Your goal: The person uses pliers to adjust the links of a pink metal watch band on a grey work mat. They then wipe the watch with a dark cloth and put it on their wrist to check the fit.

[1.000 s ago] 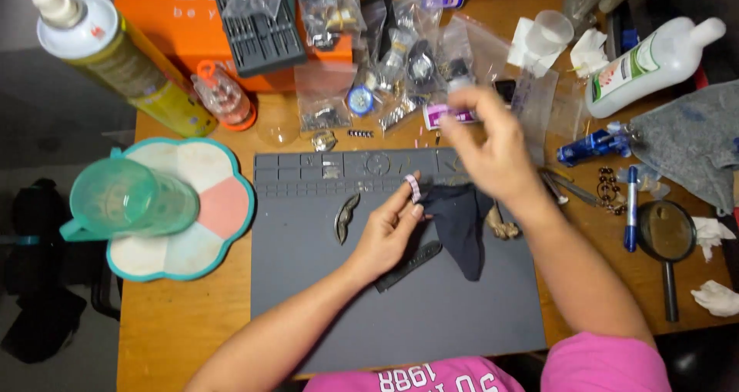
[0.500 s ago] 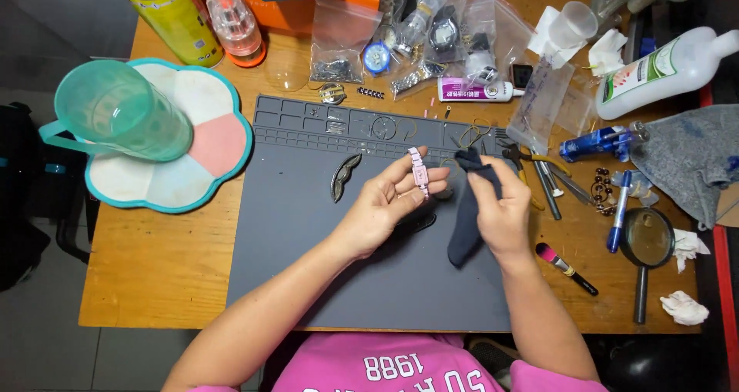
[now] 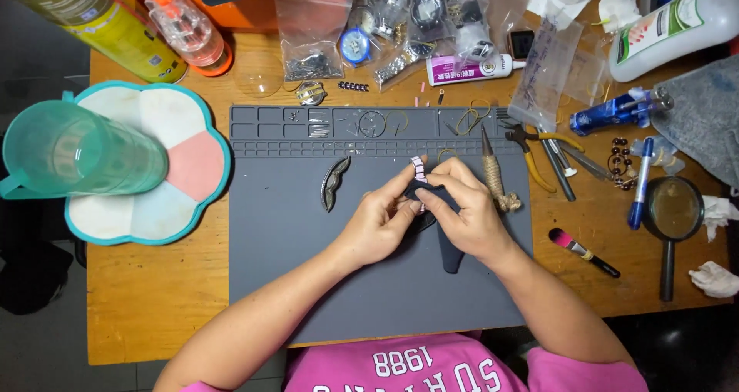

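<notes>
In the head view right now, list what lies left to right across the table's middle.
Green pitcher → dark curved strap piece → left hand → right hand → pink-tipped brush → magnifying glass.

One view only, from a camera worn on the person's head. It looks almost straight down onto the desk point(image 3: 162, 299), with the person's pink shirt point(image 3: 431, 365) at the bottom edge and the far side of the desk cut off along the top edge. The grey mat point(image 3: 292, 284) fills the centre of the frame. Both forearms enter from the bottom and the hands point(image 3: 427, 215) meet near the middle. Range is close: the desk spans nearly the full width, with dark floor point(image 3: 38, 323) showing only in a strip at the left edge and at the lower right corner. No second view, so nothing is shared.
</notes>
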